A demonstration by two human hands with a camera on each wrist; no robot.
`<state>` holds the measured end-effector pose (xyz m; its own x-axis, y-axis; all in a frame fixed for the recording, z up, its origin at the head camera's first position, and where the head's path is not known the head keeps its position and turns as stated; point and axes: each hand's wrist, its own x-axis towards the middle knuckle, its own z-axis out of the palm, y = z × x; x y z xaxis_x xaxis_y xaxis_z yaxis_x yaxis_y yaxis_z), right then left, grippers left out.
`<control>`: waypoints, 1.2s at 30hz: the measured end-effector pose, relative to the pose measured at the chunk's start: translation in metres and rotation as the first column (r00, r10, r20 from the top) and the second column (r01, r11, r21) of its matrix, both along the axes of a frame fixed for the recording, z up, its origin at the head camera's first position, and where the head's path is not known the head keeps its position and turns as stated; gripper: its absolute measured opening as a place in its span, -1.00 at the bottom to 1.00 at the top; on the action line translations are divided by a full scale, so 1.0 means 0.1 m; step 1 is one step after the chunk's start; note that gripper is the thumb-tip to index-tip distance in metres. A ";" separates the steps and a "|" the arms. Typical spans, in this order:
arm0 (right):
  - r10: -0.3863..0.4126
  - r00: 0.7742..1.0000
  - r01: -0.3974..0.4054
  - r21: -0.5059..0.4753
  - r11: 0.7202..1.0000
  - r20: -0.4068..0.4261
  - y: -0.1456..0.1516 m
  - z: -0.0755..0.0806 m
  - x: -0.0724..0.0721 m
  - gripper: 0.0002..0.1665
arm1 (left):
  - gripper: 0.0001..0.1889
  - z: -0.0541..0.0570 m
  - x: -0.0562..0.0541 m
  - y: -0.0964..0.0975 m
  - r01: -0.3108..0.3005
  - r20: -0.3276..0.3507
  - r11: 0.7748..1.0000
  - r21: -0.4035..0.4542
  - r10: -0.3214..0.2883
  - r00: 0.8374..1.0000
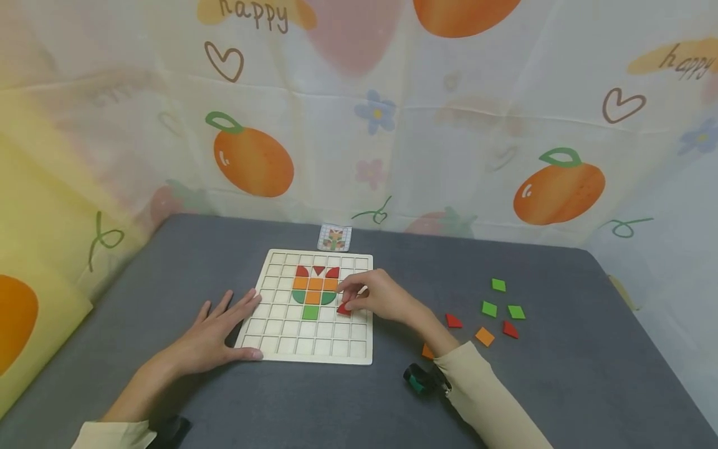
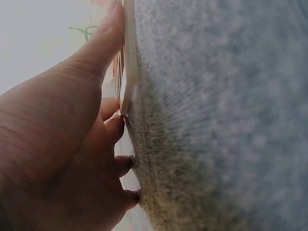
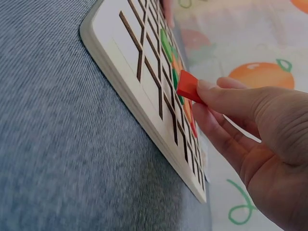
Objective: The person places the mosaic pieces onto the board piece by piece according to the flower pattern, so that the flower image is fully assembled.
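A pale square grid board [image 1: 280,343] lies on the dark table, with red, orange and green tiles forming a tulip shape in its upper middle. My right hand [image 1: 377,294] pinches a red tile [image 3: 188,87] between thumb and fingers, over the right side of the board. In the right wrist view the tile stands out from the fingertips, close above the grid. My left hand [image 1: 210,337] lies with fingers spread at the board's left edge, thumb at the lower left corner. The left wrist view shows that thumb along the board's edge [image 2: 129,57].
Loose tiles lie right of the board: several green ones such as this green square [image 1: 489,308], red ones like this red tile [image 1: 510,329], and an orange square [image 1: 485,337]. A small pattern card [image 1: 335,238] sits behind the board. A printed curtain [image 1: 449,156] hangs behind the table.
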<state>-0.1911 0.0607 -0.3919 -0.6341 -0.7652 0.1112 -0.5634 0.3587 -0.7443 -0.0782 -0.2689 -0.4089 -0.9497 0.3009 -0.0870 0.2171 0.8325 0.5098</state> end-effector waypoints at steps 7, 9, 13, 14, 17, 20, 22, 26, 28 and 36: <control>0.020 1.000 -0.020 0.004 1.000 -0.017 -0.13 0.00 -0.02 -0.69 | 0.13 0.01 0.00 0.00 0.003 -0.006 1.000 0.001 -0.003 1.000; 0.027 1.000 -0.027 0.007 1.000 -0.015 -0.17 -0.01 -0.02 -0.70 | 0.12 0.00 0.00 0.00 0.004 -0.006 1.000 0.003 -0.004 1.000; 0.045 0.999 -0.045 0.010 0.999 -0.008 -0.23 -0.01 0.00 -0.73 | 0.13 0.00 0.00 0.00 -0.001 0.000 1.000 0.003 0.001 1.000; 0.050 0.999 -0.050 0.008 0.999 -0.009 -0.24 -0.02 0.00 -0.73 | 0.13 0.01 0.00 0.00 -0.002 0.002 1.000 0.003 0.002 1.000; 0.057 0.998 -0.057 0.010 0.998 -0.022 -0.27 -0.03 0.01 -0.75 | 0.13 0.02 0.00 0.01 -0.003 0.003 1.000 0.004 0.003 1.000; 0.063 0.998 -0.062 0.021 0.998 -0.030 -0.30 -0.03 0.01 -0.76 | 0.13 0.02 0.01 0.01 -0.004 0.007 1.000 0.003 0.004 1.000; 0.065 0.997 -0.064 0.028 0.998 -0.035 -0.31 -0.03 0.02 -0.76 | 0.14 0.01 0.01 0.01 -0.007 0.010 1.000 0.002 0.007 1.000; 0.073 0.997 -0.072 0.028 0.997 -0.038 -0.33 -0.03 0.03 -0.75 | 0.14 0.00 0.01 0.00 -0.009 0.014 1.000 0.001 0.009 1.000; 0.074 0.997 -0.073 0.029 0.997 -0.035 -0.34 -0.04 0.03 -0.75 | 0.13 0.00 0.01 0.00 -0.007 0.012 1.000 0.005 0.007 1.000; 0.070 0.997 -0.068 0.052 0.996 -0.032 -0.35 -0.06 0.05 -0.76 | 0.11 0.02 0.01 0.01 0.000 0.005 1.000 0.013 0.000 1.000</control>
